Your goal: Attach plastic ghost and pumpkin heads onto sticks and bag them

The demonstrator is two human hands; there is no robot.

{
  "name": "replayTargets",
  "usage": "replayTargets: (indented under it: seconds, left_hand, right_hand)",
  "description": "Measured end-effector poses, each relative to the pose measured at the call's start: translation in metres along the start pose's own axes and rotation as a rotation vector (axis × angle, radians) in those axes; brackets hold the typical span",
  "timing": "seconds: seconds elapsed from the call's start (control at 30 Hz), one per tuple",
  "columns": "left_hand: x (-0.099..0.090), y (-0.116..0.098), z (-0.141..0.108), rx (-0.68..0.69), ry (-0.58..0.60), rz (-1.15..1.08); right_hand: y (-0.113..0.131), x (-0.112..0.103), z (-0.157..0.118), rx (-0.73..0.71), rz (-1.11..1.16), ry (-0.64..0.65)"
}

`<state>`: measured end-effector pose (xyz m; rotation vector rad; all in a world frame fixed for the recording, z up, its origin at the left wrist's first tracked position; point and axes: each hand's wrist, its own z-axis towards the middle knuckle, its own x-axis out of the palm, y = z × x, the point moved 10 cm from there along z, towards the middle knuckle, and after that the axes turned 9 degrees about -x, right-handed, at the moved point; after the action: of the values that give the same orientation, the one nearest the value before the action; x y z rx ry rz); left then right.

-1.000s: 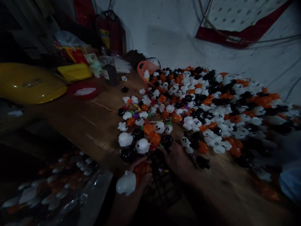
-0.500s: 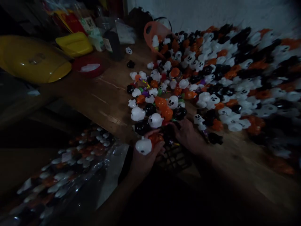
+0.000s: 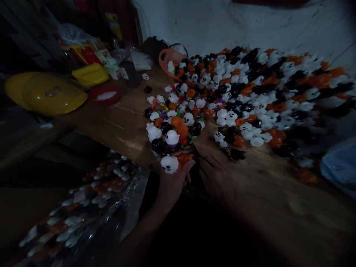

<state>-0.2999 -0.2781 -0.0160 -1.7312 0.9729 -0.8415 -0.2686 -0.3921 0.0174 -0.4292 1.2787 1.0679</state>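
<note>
In the head view my left hand [image 3: 174, 183] is closed around a white ghost figure [image 3: 169, 164] and an orange figure [image 3: 184, 162] beside it. My right hand [image 3: 216, 173] is just to the right, at the near table edge, fingers curled together. Whatever it grips is dark and hidden. Just beyond both hands, a cluster of white, black and orange figures includes a white ghost with a purple underside [image 3: 172, 137] and a black figure [image 3: 158, 145]. A skull-faced white figure [image 3: 219, 137] lies beyond my right hand.
A large heap of figures [image 3: 258, 100] covers the table's back right, partly inside an orange basket [image 3: 164, 61]. At left are a yellow rounded object [image 3: 46, 92], a red dish [image 3: 114, 97] and a dark bottle [image 3: 129, 73]. Clear plastic bags of figures [image 3: 83, 207] lie below left.
The view has tilted up, showing more wall and a blue plastic bag at right. My right hand has drawn down toward the table edge. My left hand still holds the ghost and orange figures.
</note>
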Motion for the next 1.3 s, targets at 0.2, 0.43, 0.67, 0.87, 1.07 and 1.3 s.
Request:
replayTargets:
  seconds: [0.2,0.43,0.67,0.87,1.07,1.3]
  left_hand:
    - [-0.008,-0.006,-0.011,-0.049,0.031,0.088]
    - [-0.042,0.005,-0.03,-0.068,0.057,0.298]
    - [-0.082,0.01,-0.029,-0.043,-0.095,0.349]
    - [-0.104,0.011,-0.032,0.0,-0.156,0.12]
    - [-0.118,0.004,-0.03,0.129,-0.427,0.304]
    - [-0.113,0.01,-0.023,0.21,-0.468,0.241]
  right_hand:
    - [-0.023,0.002,-0.001,0.07,0.12,-0.023]
    - [-0.061,-0.016,-0.017,0.203,0.196,-0.226]
    - [-0.071,-0.009,-0.02,0.228,0.184,-0.265]
    - [-0.07,-0.016,-0.02,0.25,0.151,-0.263]
    - [-0.027,-0.026,-0.018,0.195,0.121,-0.337]
    - [-0.037,0.013,-0.022,0.347,0.161,-0.315]
